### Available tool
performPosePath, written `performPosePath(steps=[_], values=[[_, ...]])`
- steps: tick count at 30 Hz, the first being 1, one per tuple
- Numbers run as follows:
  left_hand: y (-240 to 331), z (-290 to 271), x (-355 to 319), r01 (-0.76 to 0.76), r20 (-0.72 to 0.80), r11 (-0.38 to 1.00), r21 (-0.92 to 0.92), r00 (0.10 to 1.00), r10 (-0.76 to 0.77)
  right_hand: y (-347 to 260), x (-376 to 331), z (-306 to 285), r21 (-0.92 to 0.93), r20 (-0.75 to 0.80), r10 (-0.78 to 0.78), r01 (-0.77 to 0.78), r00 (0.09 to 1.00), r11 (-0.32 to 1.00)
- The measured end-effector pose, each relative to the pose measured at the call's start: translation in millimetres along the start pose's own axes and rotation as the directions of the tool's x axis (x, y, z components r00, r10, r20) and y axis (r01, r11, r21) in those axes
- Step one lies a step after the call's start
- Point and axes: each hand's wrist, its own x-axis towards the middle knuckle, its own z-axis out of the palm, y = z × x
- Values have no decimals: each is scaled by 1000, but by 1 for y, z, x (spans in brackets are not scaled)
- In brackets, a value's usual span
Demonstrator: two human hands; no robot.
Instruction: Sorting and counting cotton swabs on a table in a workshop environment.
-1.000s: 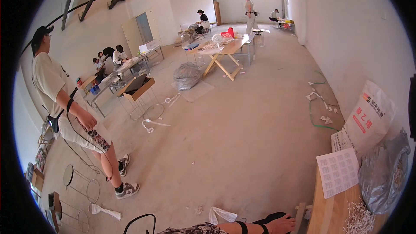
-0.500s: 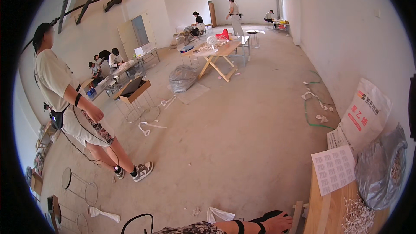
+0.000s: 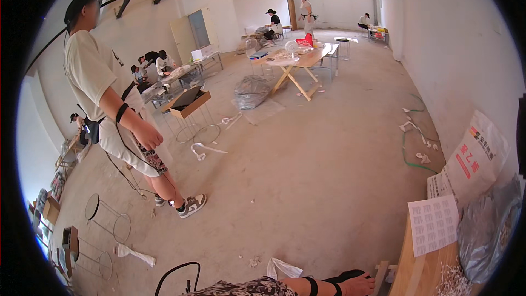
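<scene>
My left hand [image 3: 357, 285] is at the lower edge, back upward, at the end of a bare forearm with black bands. Its fingers look loosely stretched, and nothing shows in them. Next to it is a black object [image 3: 350, 275], whose kind I cannot make out. Black-and-white patterned cloth [image 3: 241, 289] lies along the arm's near end. Just right of my hand stands the wooden frame [image 3: 382, 272] beside a wooden table [image 3: 417, 266]. My right hand is out of view. On that table lie a printed label sheet [image 3: 433, 225] and a pile of small white pieces [image 3: 452, 282].
A person [image 3: 101, 87] stands close at left, near wire stools [image 3: 93, 206]. A grey plastic bag [image 3: 490, 230] and a white sack [image 3: 475, 153] lean at right. Farther off are a folding wooden table [image 3: 298, 60], a stuffed bag [image 3: 252, 92] and several people at worktables.
The view has swung slightly left, so the room sits farther right and the near table lower. The standing person's arm has shifted a little. My left hand stays beside the wooden frame.
</scene>
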Motion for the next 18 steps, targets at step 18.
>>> performPosePath(steps=[18], values=[[-7,1,-8,-28,-27,999,19,999,29,-1,-11,6,8,14,48,-49,999,999]])
